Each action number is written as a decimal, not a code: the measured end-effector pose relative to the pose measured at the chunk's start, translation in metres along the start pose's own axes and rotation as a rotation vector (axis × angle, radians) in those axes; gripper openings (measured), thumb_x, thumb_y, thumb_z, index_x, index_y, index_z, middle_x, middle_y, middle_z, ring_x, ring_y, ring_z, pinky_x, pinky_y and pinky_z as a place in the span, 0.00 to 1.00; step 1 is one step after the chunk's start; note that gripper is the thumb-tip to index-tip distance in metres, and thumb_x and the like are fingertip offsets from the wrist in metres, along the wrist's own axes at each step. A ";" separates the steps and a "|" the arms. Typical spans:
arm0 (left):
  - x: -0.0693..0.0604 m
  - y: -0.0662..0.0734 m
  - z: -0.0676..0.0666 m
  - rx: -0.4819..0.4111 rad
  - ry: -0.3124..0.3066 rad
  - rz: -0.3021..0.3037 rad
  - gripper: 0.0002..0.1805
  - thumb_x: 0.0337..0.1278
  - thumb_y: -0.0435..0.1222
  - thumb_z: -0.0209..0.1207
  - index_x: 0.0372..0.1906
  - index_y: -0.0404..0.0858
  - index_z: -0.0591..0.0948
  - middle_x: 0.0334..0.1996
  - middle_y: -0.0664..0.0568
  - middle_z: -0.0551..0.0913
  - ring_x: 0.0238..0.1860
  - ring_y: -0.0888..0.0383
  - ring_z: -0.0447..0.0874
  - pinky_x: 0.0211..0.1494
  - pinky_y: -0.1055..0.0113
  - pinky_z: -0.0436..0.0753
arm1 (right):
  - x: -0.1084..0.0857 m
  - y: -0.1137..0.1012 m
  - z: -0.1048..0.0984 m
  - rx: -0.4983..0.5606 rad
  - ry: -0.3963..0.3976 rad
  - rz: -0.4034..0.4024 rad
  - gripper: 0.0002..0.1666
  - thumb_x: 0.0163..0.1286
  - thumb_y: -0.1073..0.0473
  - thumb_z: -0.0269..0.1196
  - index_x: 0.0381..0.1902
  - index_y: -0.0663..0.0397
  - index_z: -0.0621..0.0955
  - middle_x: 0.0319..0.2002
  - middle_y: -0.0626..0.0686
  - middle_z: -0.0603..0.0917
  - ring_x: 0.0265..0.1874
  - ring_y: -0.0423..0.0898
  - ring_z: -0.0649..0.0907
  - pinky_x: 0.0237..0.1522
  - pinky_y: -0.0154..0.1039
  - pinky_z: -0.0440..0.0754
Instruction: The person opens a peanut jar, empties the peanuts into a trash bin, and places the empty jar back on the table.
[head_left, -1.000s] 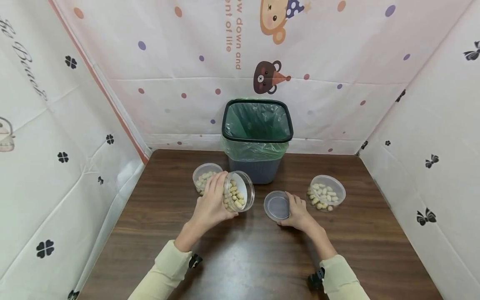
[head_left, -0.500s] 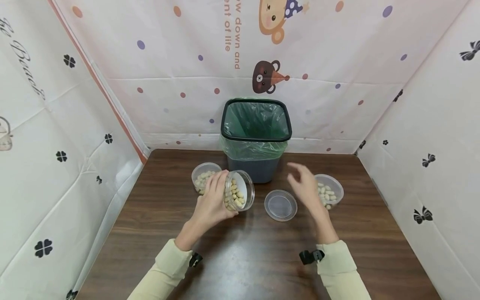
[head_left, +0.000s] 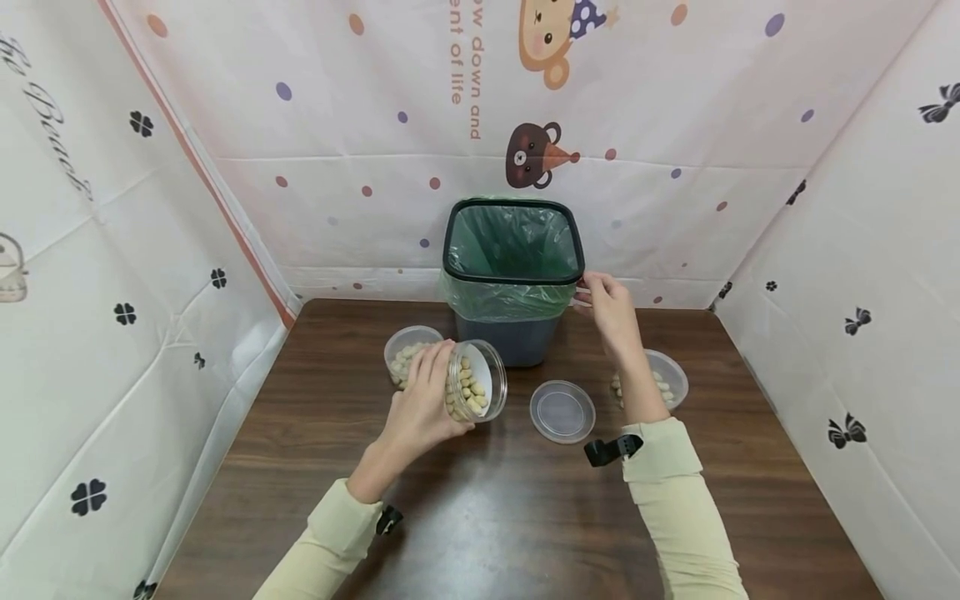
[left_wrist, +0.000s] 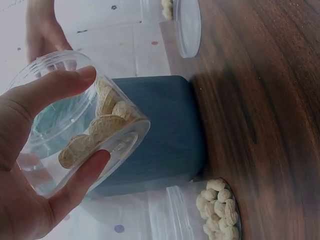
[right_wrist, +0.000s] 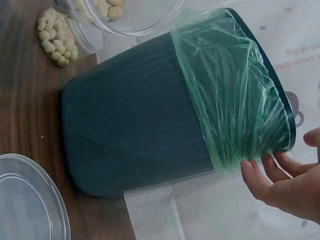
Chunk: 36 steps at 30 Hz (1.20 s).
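The left hand (head_left: 425,406) grips a clear round jar (head_left: 495,383) tipped on its side, its mouth facing right, with peanuts (head_left: 471,393) inside. In the left wrist view, thumb and fingers of the left hand (left_wrist: 45,150) wrap round the jar (left_wrist: 117,145). The right hand (head_left: 613,315) is at the right side of a dark bin (head_left: 510,333) lined with a green bag (head_left: 517,302). In the right wrist view the fingertips of the right hand (right_wrist: 287,182) touch the bag (right_wrist: 225,100) just under the bin's rim, fingers slightly bent, not visibly gripping.
A round clear lid (head_left: 562,412) lies on the wooden table (head_left: 480,517) right of the jar. One tub of peanuts (head_left: 408,343) stands behind the left hand; another (head_left: 667,375) stands at the right, partly behind the right forearm. Printed cloth (head_left: 360,225) hangs behind and on both sides.
The right hand has let go of the lid and moved forward to the bin's right side. The lid lies slightly further right. The left hand and its jar have hardly moved.
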<state>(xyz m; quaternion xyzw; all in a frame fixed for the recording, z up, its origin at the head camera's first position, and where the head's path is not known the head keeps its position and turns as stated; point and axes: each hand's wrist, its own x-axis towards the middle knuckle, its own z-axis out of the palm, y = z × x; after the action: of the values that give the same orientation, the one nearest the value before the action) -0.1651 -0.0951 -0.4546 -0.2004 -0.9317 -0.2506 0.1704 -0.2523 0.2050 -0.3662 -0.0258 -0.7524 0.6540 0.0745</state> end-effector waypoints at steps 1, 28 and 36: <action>0.000 0.000 0.000 0.000 -0.001 0.000 0.74 0.15 0.48 0.87 0.78 0.45 0.56 0.74 0.47 0.63 0.74 0.44 0.59 0.33 0.39 0.84 | 0.001 0.000 0.000 0.008 0.000 0.009 0.32 0.82 0.44 0.47 0.69 0.64 0.72 0.61 0.62 0.77 0.59 0.54 0.81 0.50 0.31 0.84; 0.025 -0.021 -0.063 0.099 0.065 0.116 0.74 0.13 0.45 0.87 0.78 0.42 0.57 0.73 0.45 0.63 0.74 0.45 0.57 0.25 0.40 0.84 | 0.017 -0.013 0.016 0.036 0.052 0.134 0.33 0.79 0.45 0.53 0.69 0.63 0.67 0.62 0.59 0.70 0.53 0.51 0.77 0.61 0.48 0.80; 0.037 -0.028 -0.086 0.126 0.111 0.180 0.73 0.14 0.46 0.86 0.77 0.40 0.58 0.72 0.43 0.64 0.73 0.42 0.58 0.24 0.40 0.84 | 0.021 -0.014 0.020 0.070 0.032 0.167 0.33 0.78 0.45 0.55 0.67 0.65 0.66 0.59 0.59 0.69 0.52 0.52 0.77 0.62 0.49 0.80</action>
<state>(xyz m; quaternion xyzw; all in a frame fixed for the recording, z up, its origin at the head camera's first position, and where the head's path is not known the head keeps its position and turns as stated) -0.1908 -0.1527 -0.3802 -0.2580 -0.9129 -0.1858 0.2560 -0.2755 0.1865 -0.3534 -0.0964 -0.7232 0.6831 0.0325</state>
